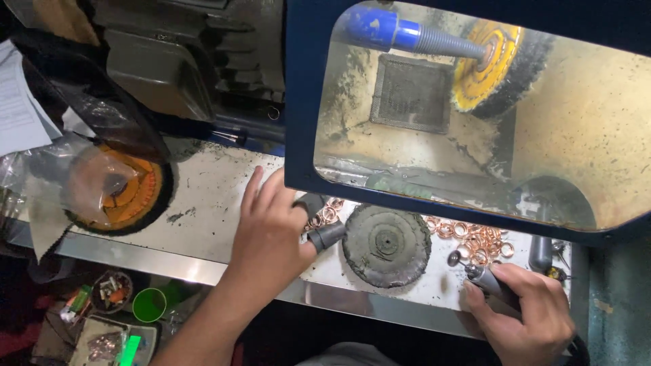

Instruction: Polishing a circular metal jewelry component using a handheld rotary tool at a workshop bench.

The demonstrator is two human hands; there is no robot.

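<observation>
Your left hand (pixel 271 234) lies palm down on the bench (pixel 203 203), fingers loosely spread, thumb and forefinger wearing dark finger covers (pixel 327 235) and gripping nothing. Your right hand (pixel 525 308) is closed around a dark tool handle (pixel 485 278) near the bench's front edge. The copper rings (pixel 475 238) sit loose beside the grey buffing disc (pixel 386 245); a careless sweep could likely scatter them off the edge.

The person's bare left hand (pixel 271 227) is lying palm down, fingers stretching forward and slightly apart, its forearm running in from the lower left. The bare right hand (pixel 525 308) is sitting low at the right, fingers curling closed, thumb pressing along the top, knuckles facing up.
</observation>
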